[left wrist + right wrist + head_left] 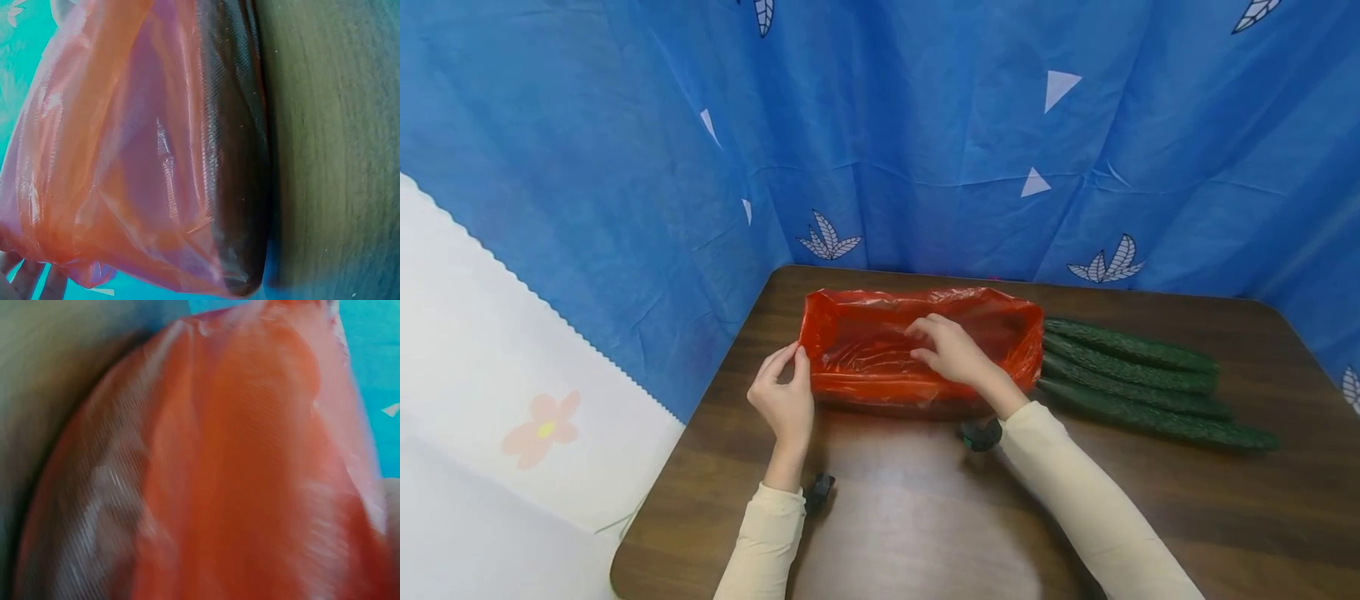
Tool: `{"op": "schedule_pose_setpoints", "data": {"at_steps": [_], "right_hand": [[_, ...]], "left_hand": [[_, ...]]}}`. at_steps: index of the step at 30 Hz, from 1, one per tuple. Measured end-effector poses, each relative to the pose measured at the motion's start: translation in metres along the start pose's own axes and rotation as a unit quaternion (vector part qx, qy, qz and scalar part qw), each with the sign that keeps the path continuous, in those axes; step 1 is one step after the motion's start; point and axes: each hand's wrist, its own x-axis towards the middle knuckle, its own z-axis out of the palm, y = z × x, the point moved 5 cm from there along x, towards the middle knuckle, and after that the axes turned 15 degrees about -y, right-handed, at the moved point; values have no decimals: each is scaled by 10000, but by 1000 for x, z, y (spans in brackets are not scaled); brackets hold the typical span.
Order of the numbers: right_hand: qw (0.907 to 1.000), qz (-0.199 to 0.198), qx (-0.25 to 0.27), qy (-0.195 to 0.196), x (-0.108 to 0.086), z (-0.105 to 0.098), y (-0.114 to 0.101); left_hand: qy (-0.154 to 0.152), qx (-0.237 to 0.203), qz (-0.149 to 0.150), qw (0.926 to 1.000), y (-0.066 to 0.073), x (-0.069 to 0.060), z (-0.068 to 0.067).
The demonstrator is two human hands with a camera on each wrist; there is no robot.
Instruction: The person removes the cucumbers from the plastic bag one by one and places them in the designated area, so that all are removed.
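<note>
A red translucent plastic bag [880,387] lies with its wide mouth facing up, roughly box-shaped. Whether something stiff stands inside its walls, I cannot tell. My left hand [782,400] pinches the bag's rim at the left end between thumb and fingers. Over the bag's opening hangs my right hand [958,354], its thumb and bent fingers apart with nothing seen between them. The left wrist view shows the bag's side wall [137,137] up close, with fingertips [25,278] at the lower left. In the right wrist view the bag [250,456] is blurred and fills most of the picture.
Several long green cucumbers [1135,379] lie side by side just right of the bag, their left ends against it. Brown wooden table [895,517] extends in front. A blue curtain [925,125] hangs behind, and a white cloth [497,350] with a flower is at left.
</note>
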Motion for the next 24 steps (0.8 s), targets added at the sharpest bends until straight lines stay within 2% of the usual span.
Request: {"op": "schedule_pose_setpoints", "data": {"at_steps": [6, 15, 20, 24], "right_hand": [[9985, 118, -1, -534, 9, 23, -7], [9917, 612, -57, -1133, 0, 42, -8], [9902, 686, -138, -1205, -6, 50, -8], [9916, 600, -93, -1143, -8, 54, -8]], "left_hand": [[31, -143, -54, 9999, 0, 1, -1], [-21, -184, -32, 9998, 0, 0, -2], [-28, -185, -31, 9998, 2, 0, 0], [-23, -132, -63, 9999, 4, -1, 2]]}}
